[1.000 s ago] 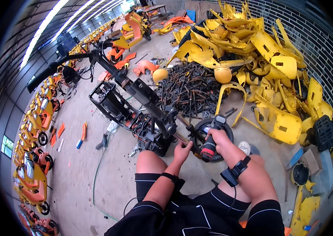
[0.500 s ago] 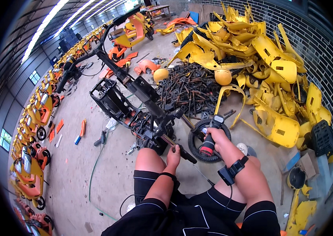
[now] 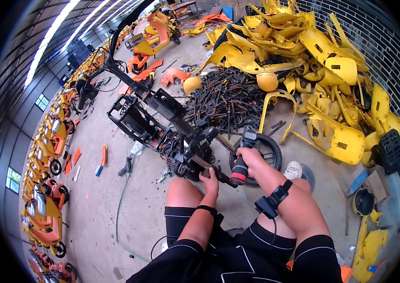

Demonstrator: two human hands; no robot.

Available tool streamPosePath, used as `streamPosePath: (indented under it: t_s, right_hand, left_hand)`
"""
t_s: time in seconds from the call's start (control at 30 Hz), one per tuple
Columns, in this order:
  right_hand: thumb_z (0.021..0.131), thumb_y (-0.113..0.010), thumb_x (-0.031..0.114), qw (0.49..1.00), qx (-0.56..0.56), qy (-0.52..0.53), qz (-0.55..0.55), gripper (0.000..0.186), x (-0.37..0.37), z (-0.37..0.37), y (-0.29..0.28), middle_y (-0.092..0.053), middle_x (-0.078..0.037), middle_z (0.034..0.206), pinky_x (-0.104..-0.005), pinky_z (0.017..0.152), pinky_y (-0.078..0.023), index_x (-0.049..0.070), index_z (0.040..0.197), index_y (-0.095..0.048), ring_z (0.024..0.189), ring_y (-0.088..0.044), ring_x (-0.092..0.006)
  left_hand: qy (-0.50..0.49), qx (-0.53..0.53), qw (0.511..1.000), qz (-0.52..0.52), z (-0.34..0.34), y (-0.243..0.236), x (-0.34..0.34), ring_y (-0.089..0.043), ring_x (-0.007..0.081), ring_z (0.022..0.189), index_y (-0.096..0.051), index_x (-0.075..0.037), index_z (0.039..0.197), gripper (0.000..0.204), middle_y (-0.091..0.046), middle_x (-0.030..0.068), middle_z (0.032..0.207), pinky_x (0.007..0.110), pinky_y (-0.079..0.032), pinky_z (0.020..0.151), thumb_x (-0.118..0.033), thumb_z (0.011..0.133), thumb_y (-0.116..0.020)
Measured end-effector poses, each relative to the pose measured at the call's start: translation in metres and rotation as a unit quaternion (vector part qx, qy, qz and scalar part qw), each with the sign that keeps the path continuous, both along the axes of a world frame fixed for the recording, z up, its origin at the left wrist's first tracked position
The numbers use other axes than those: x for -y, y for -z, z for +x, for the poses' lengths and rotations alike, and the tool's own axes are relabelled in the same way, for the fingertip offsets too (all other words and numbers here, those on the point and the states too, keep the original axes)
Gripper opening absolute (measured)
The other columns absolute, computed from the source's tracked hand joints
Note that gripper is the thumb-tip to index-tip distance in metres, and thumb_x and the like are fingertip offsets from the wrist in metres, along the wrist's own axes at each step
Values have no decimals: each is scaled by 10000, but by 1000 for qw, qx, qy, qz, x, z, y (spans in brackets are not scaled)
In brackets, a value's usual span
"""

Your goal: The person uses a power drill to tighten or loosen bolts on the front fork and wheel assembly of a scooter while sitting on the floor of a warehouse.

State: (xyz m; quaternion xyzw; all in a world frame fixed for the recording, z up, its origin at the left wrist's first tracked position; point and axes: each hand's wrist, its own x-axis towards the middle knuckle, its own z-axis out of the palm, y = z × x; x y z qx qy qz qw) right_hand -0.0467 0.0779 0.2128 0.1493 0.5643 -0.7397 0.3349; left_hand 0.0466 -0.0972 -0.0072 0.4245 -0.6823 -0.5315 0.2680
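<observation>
I am low before a stripped black scooter frame (image 3: 169,101) with a raised handlebar (image 3: 112,56). My left hand (image 3: 209,181) is closed around the lower part of a metal fork tube (image 3: 196,160). My right hand (image 3: 252,160) grips a black cordless power tool (image 3: 240,168) with a red end, held just right of that tube, beside the second fork leg (image 3: 226,143). A loose black-tyred wheel (image 3: 270,153) lies behind my right hand. A black band with a small device (image 3: 270,203) is strapped on my right forearm.
Yellow body panels (image 3: 327,132) are piled at right against a brick wall, beside rusty metal parts (image 3: 218,99). Rows of yellow-orange scooters (image 3: 44,221) line the left. A power tool (image 3: 126,167), green hose (image 3: 117,221) and orange scraps (image 3: 77,155) lie on the floor (image 3: 96,198).
The handlebar and fork have turned, the left grip swinging right and inward. My left hand has shifted slightly left with the tube. My right hand and the tool have moved a little up and left.
</observation>
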Motion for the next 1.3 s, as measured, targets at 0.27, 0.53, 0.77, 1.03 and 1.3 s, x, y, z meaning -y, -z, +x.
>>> streamPosePath:
  t_s: [0.27,0.53,0.77,1.03,1.3]
  right_hand:
    - [837,-617,85,955,-273,49,-106,310,-3,22,-53,-625,-92,840,-337,613,-531,2,1131,-565,684,-620,-175]
    - [880,-716,136,780,-610,140,1,301,-51,27,-104,-654,-28,859,-304,726,-512,17,1135,-608,769,-612,-118]
    - [786,-727,114,992,-100,64,-49,170,-70,-27,-46,-673,-92,806,-341,659,-521,-1,898,-670,687,-614,-174]
    - [764,-660,97,998,10,24,-59,204,-60,-43,-33,-662,-105,813,-381,595,-539,-28,926,-667,654,-602,-206]
    - [849,-604,202,957,-65,60,-275,376,-70,-64,-36,-651,-60,811,-296,737,-530,-51,1128,-620,722,-613,-156]
  left_hand:
    - [34,-86,996,0,7,-8,-4,-588,263,981,-59,-37,1511,969,-434,213,1248,370,-509,874,-179,846,-750]
    - [108,-62,982,-141,15,0,-16,-463,377,1232,-194,45,1455,882,-419,266,1329,459,-368,1066,-146,788,-737]
    - [94,47,979,-175,16,-15,-38,-409,459,1263,-148,43,1493,934,-377,319,1403,502,-299,1098,-178,778,-706]
    - [103,29,979,-173,12,-10,-32,-408,459,1282,-101,37,1498,952,-360,317,1416,469,-313,1106,-110,763,-687]
    - [103,8,967,-231,4,22,-22,-384,510,1306,-31,118,1466,920,-293,403,1405,485,-317,1110,-99,808,-635]
